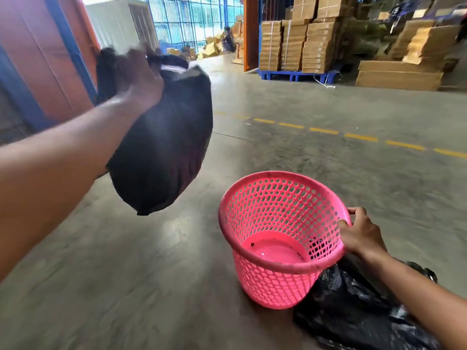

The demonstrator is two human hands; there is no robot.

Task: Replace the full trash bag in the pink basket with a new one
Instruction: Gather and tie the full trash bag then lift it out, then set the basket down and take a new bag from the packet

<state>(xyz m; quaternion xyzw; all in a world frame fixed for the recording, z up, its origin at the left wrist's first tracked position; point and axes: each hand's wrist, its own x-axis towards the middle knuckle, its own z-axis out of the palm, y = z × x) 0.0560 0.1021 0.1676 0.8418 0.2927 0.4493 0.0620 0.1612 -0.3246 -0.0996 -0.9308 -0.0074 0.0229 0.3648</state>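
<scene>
At the left, the left hand (137, 77) is raised high with its fingers clamped on the gathered neck of the full trash bag (164, 147), which hangs clear of the floor (151, 274) and well apart from the basket; holding it by the bunched top probably keeps the contents shut in while it is carried off to the side, out of the way of the next step. The bag is black, bulging and rounded, drawn taut by its load, with a pale strip of something showing near the neck; the hand and the neck are blurred, so the exact grip is hard to read. Right of it, the pink basket (252, 286) stands on the floor, tilted toward the camera, its lattice wall and solid bottom bare apart from a few dark specks, so the old liner is out and no new one is in yet. At the near right, the right hand (360, 233) has its fingers closed on the basket's rim, apparently to steady the light basket and angle its mouth. Just beside and under that arm, touching the basket's near right side, lies 1 crumpled black bag (353, 311), likely the fresh liner kept within reach.
</scene>
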